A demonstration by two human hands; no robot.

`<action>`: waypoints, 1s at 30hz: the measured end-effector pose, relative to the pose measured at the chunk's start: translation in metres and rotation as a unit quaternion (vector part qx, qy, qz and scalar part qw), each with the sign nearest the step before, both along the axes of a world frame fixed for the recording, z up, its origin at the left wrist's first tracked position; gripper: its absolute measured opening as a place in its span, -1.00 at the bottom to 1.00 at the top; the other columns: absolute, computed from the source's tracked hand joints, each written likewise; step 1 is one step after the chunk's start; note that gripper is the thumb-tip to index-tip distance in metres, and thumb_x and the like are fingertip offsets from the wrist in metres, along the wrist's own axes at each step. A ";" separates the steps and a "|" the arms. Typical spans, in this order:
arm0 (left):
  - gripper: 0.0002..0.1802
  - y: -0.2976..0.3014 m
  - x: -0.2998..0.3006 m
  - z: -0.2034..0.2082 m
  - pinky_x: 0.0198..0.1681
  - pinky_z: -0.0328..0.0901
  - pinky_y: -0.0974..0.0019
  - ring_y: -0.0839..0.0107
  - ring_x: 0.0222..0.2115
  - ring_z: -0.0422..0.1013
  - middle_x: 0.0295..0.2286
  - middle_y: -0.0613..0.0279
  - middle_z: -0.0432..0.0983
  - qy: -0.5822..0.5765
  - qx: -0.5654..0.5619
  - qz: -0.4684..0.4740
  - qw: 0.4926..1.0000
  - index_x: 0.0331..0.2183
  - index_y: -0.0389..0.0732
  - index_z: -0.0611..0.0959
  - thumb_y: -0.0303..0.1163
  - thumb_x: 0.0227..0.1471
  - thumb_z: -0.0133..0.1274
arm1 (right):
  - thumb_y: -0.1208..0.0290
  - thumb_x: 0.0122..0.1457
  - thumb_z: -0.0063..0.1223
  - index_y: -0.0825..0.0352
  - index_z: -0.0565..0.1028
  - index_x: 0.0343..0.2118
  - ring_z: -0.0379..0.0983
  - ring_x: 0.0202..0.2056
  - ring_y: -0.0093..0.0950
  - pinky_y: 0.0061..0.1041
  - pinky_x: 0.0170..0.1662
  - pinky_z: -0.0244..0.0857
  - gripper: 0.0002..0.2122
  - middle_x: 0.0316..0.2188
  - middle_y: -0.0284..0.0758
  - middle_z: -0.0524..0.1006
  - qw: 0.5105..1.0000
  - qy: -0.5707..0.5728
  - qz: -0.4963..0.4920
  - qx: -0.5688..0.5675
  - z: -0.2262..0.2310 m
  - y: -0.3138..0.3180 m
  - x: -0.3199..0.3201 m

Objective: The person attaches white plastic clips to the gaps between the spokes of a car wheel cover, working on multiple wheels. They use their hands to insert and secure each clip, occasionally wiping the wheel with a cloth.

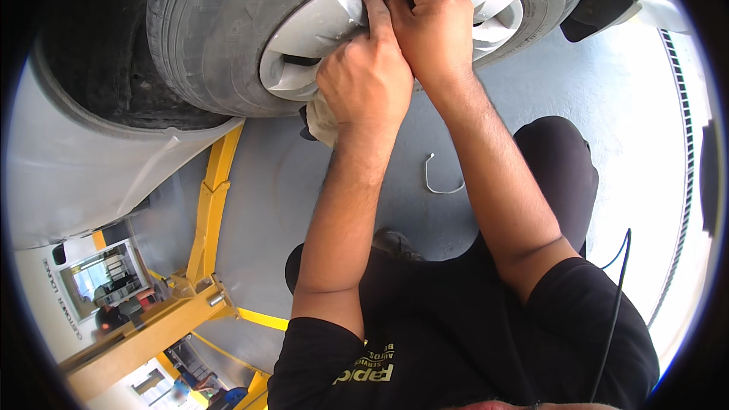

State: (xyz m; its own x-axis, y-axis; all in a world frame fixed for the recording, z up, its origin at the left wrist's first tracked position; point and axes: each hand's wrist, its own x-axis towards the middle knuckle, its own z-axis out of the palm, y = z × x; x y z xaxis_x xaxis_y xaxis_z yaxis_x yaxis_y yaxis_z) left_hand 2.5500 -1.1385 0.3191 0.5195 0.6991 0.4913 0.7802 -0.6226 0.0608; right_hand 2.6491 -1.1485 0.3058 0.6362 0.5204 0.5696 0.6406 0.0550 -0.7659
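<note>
A silver spoked wheel cover [287, 76] sits in a black tyre [220, 38] at the top of the view. My left hand [367, 80] is against the cover, its index finger stretched to the middle and the other fingers curled under, partly hidden. Beside it, touching, my right hand [437, 26] hooks its bent fingers into the cover near its upper edge. Those fingertips are hidden among the spokes. A beige cloth-like thing [323, 118] shows behind my left wrist, below the tyre; whether it is held I cannot tell.
A bent white wire ring [444, 190] lies on the grey floor [273, 182]. Left of me stands a yellow lift arm [213, 197] on a post, under the silver car body [99, 159]. My bent knee [558, 175] is at the right. A dark cable [613, 296] hangs beside my right shoulder.
</note>
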 end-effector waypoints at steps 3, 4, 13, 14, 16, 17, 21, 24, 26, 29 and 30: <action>-0.39 0.002 -0.001 0.013 -0.40 0.51 -0.03 0.01 -0.53 0.62 -0.56 0.02 0.65 0.053 0.002 -0.017 0.998 0.18 -0.14 0.52 -0.34 0.06 0.14 | 0.40 0.13 0.27 0.32 0.69 -0.35 0.58 -0.45 -0.12 -0.23 -0.37 0.45 -0.88 -0.46 -0.11 0.62 0.998 0.021 -0.004 0.059 -0.004 0.004 -0.002; -0.39 0.003 -0.002 0.018 -0.41 0.51 -0.02 0.02 -0.54 0.62 -0.57 0.02 0.65 0.085 0.013 -0.021 0.996 0.17 -0.15 0.52 -0.34 0.06 0.14 | 0.39 0.12 0.25 0.31 0.68 -0.37 0.54 -0.48 -0.06 -0.16 -0.41 0.43 -0.89 -0.49 -0.10 0.59 0.996 0.036 -0.002 0.083 -0.006 0.005 -0.002; -0.67 0.016 -0.012 0.050 -0.54 0.51 0.23 0.23 -0.65 0.61 -0.72 0.16 0.57 0.235 0.091 -0.134 0.958 -0.17 -0.37 0.66 -0.41 0.00 0.12 | 0.42 0.10 0.34 0.30 0.72 -0.33 0.63 -0.43 -0.26 -0.35 -0.34 0.50 -0.89 -0.44 -0.23 0.67 0.998 0.000 -0.020 0.056 -0.004 0.002 -0.001; -0.72 0.015 -0.011 0.051 -0.54 0.51 0.22 0.22 -0.64 0.61 -0.72 0.15 0.57 0.228 0.090 -0.115 0.963 -0.22 -0.34 0.66 -0.41 0.00 0.13 | 0.38 0.11 0.33 0.27 0.72 -0.33 0.63 -0.44 -0.25 -0.34 -0.35 0.50 -0.89 -0.45 -0.24 0.67 0.999 -0.008 -0.032 0.022 -0.003 0.001 -0.003; -0.82 0.010 -0.006 0.049 -0.53 0.52 0.20 0.20 -0.64 0.61 -0.71 0.14 0.58 0.212 0.089 -0.081 0.970 -0.32 -0.29 0.66 -0.41 -0.01 0.13 | 0.31 0.14 0.30 0.22 0.71 -0.34 0.62 -0.45 -0.25 -0.32 -0.37 0.50 -0.88 -0.47 -0.27 0.67 0.997 -0.029 -0.059 -0.039 0.001 -0.006 -0.005; -0.85 0.008 -0.003 0.047 -0.53 0.52 0.19 0.19 -0.63 0.61 -0.70 0.14 0.58 0.194 0.084 -0.064 0.975 -0.36 -0.26 0.65 -0.42 -0.01 0.13 | 0.27 0.16 0.28 0.20 0.71 -0.34 0.62 -0.46 -0.24 -0.31 -0.38 0.49 -0.86 -0.47 -0.27 0.66 0.995 -0.037 -0.052 -0.073 0.002 -0.008 -0.003; -0.86 0.002 0.008 0.041 -0.47 0.51 0.02 0.03 -0.55 0.62 -0.63 0.05 0.61 0.145 0.025 0.016 0.989 -0.33 -0.10 0.70 -0.37 0.03 0.10 | 0.18 0.19 0.24 0.16 0.70 -0.34 0.62 -0.47 -0.21 -0.27 -0.39 0.49 -0.82 -0.50 -0.26 0.66 0.989 -0.069 -0.016 -0.131 0.007 -0.016 0.007; -0.88 0.000 0.016 0.035 -0.46 0.50 -0.02 -0.03 -0.53 0.62 -0.61 0.02 0.62 0.103 0.019 0.063 0.992 -0.35 -0.03 0.72 -0.35 0.05 0.10 | 0.17 0.18 0.24 0.16 0.69 -0.33 0.62 -0.47 -0.21 -0.26 -0.39 0.49 -0.82 -0.51 -0.25 0.65 0.988 -0.072 0.008 -0.138 0.012 -0.020 0.013; -0.91 0.000 0.023 0.029 -0.53 0.48 0.02 0.00 -0.58 0.60 -0.63 0.09 0.62 0.050 0.056 0.089 0.993 -0.45 0.01 0.72 -0.33 0.04 0.13 | 0.16 0.18 0.24 0.16 0.69 -0.34 0.62 -0.47 -0.20 -0.26 -0.39 0.49 -0.82 -0.52 -0.23 0.65 0.988 -0.062 0.011 -0.144 0.014 -0.021 0.013; -0.90 0.003 0.028 0.018 -0.58 0.45 0.01 0.05 -0.63 0.58 -0.65 0.16 0.61 -0.037 0.071 0.103 0.991 -0.50 0.02 0.72 -0.31 0.02 0.16 | 0.19 0.18 0.25 0.17 0.68 -0.34 0.62 -0.48 -0.22 -0.28 -0.40 0.49 -0.82 -0.52 -0.22 0.65 0.990 -0.052 -0.006 -0.132 0.011 -0.022 0.013; -0.87 0.004 0.028 0.015 -0.60 0.43 0.01 0.08 -0.65 0.57 -0.65 0.20 0.61 -0.038 0.090 0.104 0.990 -0.54 0.02 0.72 -0.28 0.02 0.18 | 0.21 0.18 0.26 0.19 0.67 -0.32 0.63 -0.49 -0.25 -0.30 -0.40 0.49 -0.83 -0.50 -0.23 0.66 0.992 -0.056 -0.011 -0.113 0.009 -0.020 0.014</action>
State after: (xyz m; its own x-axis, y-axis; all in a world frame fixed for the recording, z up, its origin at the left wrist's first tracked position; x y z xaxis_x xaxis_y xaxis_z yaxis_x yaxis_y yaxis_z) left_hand 2.5778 -1.1349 0.3343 0.3299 0.6848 0.6498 0.8902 -0.4547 0.0272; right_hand 2.6629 -1.1687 0.3145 0.5882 0.6297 0.5074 0.7218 -0.1258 -0.6806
